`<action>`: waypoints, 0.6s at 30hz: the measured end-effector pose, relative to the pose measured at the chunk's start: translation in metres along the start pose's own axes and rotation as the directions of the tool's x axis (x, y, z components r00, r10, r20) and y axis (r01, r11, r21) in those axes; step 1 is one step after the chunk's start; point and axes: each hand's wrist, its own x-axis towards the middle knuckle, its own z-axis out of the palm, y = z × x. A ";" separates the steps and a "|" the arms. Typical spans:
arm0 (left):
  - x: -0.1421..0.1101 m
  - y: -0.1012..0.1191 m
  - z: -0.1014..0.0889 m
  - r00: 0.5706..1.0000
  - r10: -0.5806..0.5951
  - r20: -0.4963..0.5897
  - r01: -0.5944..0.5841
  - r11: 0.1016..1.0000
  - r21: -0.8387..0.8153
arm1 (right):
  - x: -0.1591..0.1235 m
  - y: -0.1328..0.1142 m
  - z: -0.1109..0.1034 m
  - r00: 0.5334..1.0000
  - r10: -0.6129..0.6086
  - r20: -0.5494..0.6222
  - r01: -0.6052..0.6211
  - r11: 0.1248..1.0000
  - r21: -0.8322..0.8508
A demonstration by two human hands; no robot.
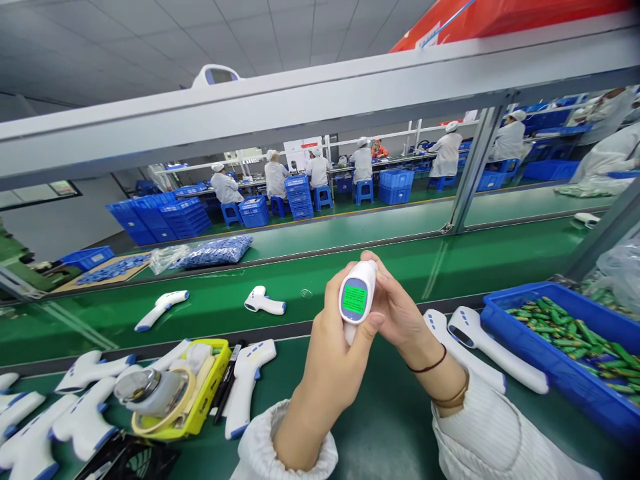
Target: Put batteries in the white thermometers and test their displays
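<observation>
Between my two hands is a white infrared thermometer point(361, 273), its screen lit green and facing me. My left hand point(327, 363) is closed around its handle, with the thumb on the near side. My right hand point(400, 310) is closed on its right side, fingers by the top and thumb near the handle; the far fingers are hidden. To the right of my right wrist, white thermometers point(505, 353) lie on the green table. Left of my left hand, another thermometer point(245, 387) lies beside black marker pens point(226, 383).
A yellow basket point(220, 360) with a jar and tape stands left, near several thermometers point(87, 413). On the right is a blue bin point(525, 293) of green parts. Two thermometers lie on the green belt point(200, 320). A metal shelf beam point(300, 100) crosses above; co-workers sit beyond.
</observation>
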 end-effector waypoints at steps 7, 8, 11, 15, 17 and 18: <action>0.000 -0.001 -0.001 0.998 -0.061 -0.010 0.061 0.997 0.036 | 0.000 0.002 -0.004 0.998 0.016 0.059 -0.013 0.999 -0.046; 0.000 -0.001 -0.001 0.998 -0.064 -0.010 0.064 0.997 0.040 | 0.000 0.002 -0.005 0.998 0.016 0.061 -0.013 0.999 -0.051; 0.000 0.000 -0.001 0.998 -0.068 -0.010 0.068 0.997 0.037 | -0.001 0.003 -0.006 0.996 0.012 0.084 -0.005 0.997 -0.076; -0.001 0.002 0.001 0.996 -0.089 -0.021 0.089 0.995 0.035 | -0.002 0.007 -0.007 0.996 -0.021 0.086 0.028 0.997 -0.078; 0.000 0.003 0.001 0.995 -0.092 -0.031 0.093 0.995 0.039 | -0.002 0.009 -0.007 0.998 -0.019 0.066 0.024 0.997 -0.071; 0.001 0.003 0.000 0.995 -0.096 -0.035 0.097 0.994 0.039 | -0.002 0.010 -0.007 0.998 -0.013 0.057 0.017 0.997 -0.069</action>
